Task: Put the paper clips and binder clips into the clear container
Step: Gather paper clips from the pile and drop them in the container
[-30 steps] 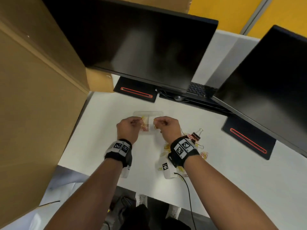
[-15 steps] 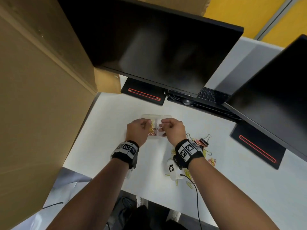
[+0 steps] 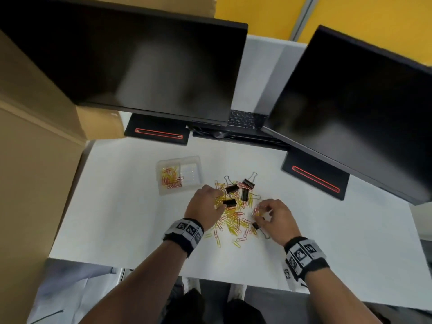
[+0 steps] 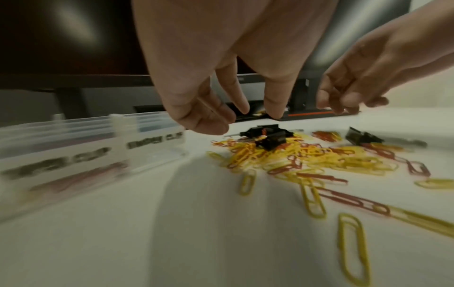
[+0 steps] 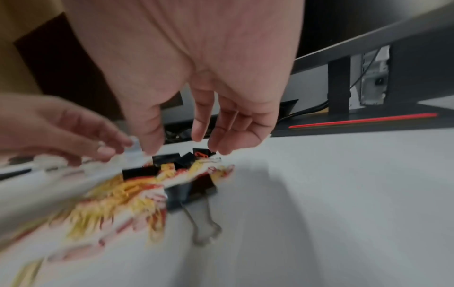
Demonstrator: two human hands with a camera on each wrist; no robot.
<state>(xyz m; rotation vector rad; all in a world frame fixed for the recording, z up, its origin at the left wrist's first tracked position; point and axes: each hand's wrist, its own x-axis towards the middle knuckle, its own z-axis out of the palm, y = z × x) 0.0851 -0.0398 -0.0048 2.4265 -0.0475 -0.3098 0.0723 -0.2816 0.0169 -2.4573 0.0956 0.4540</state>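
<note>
The clear container (image 3: 178, 174) lies on the white table (image 3: 121, 218), with red and yellow paper clips in its left compartment (image 3: 170, 180). To its right is a loose pile of red and yellow paper clips (image 3: 233, 218) with several black binder clips (image 3: 232, 188) on it. My left hand (image 3: 214, 199) hangs over the pile's left side, fingers loosely curved and empty (image 4: 236, 116). My right hand (image 3: 261, 213) hovers over the pile's right side, thumb and fingers apart, holding nothing (image 5: 176, 143). A small binder clip (image 3: 255, 225) lies just under it.
Two dark monitors (image 3: 140, 61) (image 3: 355, 101) overhang the back of the table on black bases (image 3: 159, 134) (image 3: 315, 178). A keyboard (image 3: 245, 118) sits between them. Cardboard boxes (image 3: 35, 160) wall off the left side. The table's front edge (image 3: 163, 274) is near my forearms.
Both hands have left the container and moved right and toward me, to the loose pile. The clips they held over the container are gone from the fingers.
</note>
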